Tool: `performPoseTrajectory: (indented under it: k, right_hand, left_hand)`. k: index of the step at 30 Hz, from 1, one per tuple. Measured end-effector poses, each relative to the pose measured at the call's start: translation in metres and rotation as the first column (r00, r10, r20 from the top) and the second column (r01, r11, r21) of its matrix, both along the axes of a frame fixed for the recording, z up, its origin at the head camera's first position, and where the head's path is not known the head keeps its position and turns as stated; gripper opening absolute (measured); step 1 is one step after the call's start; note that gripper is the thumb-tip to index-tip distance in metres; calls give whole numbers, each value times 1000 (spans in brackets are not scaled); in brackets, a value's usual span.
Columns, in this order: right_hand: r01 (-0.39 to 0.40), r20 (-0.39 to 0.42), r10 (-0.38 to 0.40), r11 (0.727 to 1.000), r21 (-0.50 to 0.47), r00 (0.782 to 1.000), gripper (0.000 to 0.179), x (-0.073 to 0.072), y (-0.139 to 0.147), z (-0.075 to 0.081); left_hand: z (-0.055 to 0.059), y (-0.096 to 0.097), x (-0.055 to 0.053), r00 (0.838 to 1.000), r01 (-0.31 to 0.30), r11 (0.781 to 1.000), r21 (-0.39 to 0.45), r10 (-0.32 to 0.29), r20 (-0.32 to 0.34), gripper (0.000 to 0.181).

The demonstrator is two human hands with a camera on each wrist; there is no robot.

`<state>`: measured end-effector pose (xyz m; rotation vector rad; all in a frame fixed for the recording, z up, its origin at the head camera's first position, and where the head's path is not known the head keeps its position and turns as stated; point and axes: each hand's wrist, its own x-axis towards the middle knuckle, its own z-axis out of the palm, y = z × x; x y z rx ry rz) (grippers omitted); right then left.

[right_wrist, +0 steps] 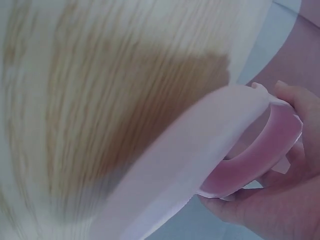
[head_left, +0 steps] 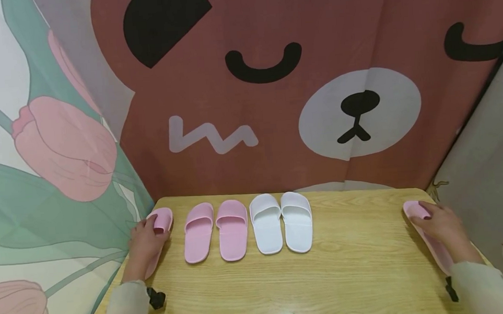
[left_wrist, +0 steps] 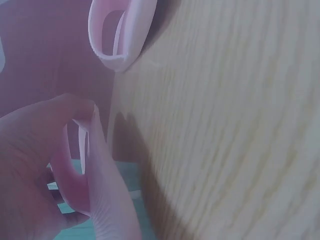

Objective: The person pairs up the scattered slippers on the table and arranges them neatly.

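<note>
Two pairs look settled, and a third is in the hands. The left hand (head_left: 146,238) pinches a pink slipper (head_left: 163,219) by the strap end, its curled fingers parted only by that slipper's width. The right hand (head_left: 443,227) grips another pink slipper (head_left: 439,251) the same way, thumb on one side and fingers on the other, well apart from the left. Both held slippers tilt up on edge beneath the fingers, soles turned toward the tabletop (head_left: 370,265) (whether an edge touches the wood, I cannot tell).

Just inward of the left fingers stands a pink pair (head_left: 233,230), flat and side by side with a narrow gap, toes toward the far edge. On that pair's other side, farther from the left fingers and well apart from the right ones, a white pair (head_left: 266,223) lies flat in the same direction, its two toe ends close together.

So those four slippers seem done, aligned and let go of. What appears left is the held two, which are neither laid flat nor brought together.
</note>
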<state>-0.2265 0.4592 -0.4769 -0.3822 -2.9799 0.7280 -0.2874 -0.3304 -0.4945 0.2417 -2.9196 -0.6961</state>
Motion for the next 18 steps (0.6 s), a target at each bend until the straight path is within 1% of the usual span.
performPoseTrajectory:
  k: [4, 11, 16, 18]
  right_hand:
    - [-10, -7, 10, 1000, 11, 1000, 86, 2, -2, 2]
    - [-1, 1, 1, 1000, 7, 1000, 87, 3, -7, 4]
    - [-27, -26, 28, 999, 34, 999, 84, 3, -11, 4]
    - [-27, -33, 28, 999, 34, 999, 84, 2, -13, 3]
  left_hand:
    - [2, 4, 3, 1000, 1, 1000, -3, -1, -6, 81]
    - [7, 11, 8, 1000, -5, 1000, 3, 5, -14, 80]
    - [10, 18, 12, 1000, -23, 1000, -6, 23, -10, 81]
    - [11, 20, 13, 1000, -27, 1000, -9, 27, -6, 81]
